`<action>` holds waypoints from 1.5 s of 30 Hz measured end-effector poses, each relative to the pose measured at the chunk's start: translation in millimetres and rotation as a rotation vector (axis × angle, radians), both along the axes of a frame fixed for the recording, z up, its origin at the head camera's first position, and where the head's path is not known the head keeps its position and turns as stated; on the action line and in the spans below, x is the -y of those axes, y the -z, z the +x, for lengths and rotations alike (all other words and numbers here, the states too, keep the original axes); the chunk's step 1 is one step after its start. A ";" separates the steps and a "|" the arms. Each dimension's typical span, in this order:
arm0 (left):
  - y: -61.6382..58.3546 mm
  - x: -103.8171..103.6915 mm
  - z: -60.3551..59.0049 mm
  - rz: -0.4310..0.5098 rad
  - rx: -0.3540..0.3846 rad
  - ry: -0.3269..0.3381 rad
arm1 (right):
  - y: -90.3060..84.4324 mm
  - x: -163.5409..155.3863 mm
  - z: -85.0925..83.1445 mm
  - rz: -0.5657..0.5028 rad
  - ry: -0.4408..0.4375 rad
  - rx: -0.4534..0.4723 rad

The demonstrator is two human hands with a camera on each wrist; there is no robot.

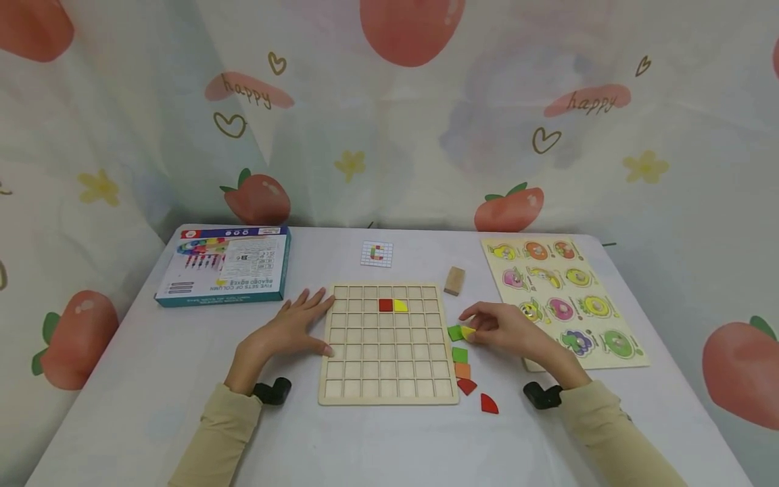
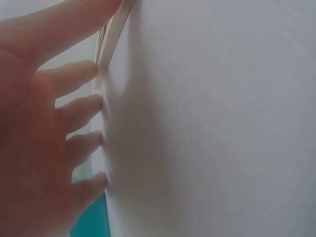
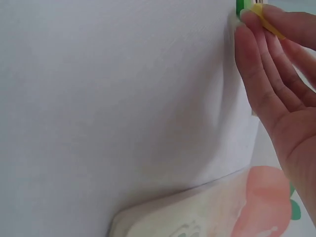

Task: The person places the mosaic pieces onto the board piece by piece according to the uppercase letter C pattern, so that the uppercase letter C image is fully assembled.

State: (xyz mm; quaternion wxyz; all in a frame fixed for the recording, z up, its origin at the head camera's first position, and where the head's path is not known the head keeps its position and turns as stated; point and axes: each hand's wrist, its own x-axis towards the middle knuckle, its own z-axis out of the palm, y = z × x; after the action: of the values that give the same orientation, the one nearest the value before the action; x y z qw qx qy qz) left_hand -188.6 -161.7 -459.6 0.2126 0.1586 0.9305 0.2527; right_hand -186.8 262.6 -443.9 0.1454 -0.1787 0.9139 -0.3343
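Strawberry-print curtains hang behind the white table (image 1: pixel 152 379) where I sit at a wooden grid board (image 1: pixel 387 343). Just off the board's right edge, my right hand (image 1: pixel 505 329) pinches a small yellow tile (image 1: pixel 467 331) between thumb and fingertips, fingers curled round it, with a green tile (image 1: pixel 454 333) touching it on the side nearer the board. From the yellow tile the board lies to the left, and its filled squares, one red (image 1: pixel 385 305) and one yellow (image 1: pixel 399 306), sit up and left in the second row. My right hand is the nearer to the loose pieces; my left hand (image 1: pixel 298 325) lies flat, fingers spread, on the board's left edge. The held tile looks thin, flat and bright yellow; its exact outline is hidden by my fingers.
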 end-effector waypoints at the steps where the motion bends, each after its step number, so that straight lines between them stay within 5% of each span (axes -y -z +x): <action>1: 0.0 0.1 0.2 0.000 -0.002 -0.001 | 0.0 0.8 -0.6 -0.004 -0.009 -0.005; 26: 1.4 2.4 -1.7 -0.015 -0.006 -0.004 | -1.7 74.5 -40.6 -0.138 -0.115 -0.021; 45: 2.8 0.9 -2.5 -0.004 0.001 -0.007 | -3.1 127.0 -61.0 -0.126 -0.092 -0.009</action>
State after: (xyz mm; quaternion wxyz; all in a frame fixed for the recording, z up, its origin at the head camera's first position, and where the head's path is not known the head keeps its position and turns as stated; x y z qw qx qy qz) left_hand -191.1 -162.6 -462.4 0.2122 0.1547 0.9315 0.2517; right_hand -247.8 135.6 -440.8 0.1450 -0.2306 0.8825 -0.3834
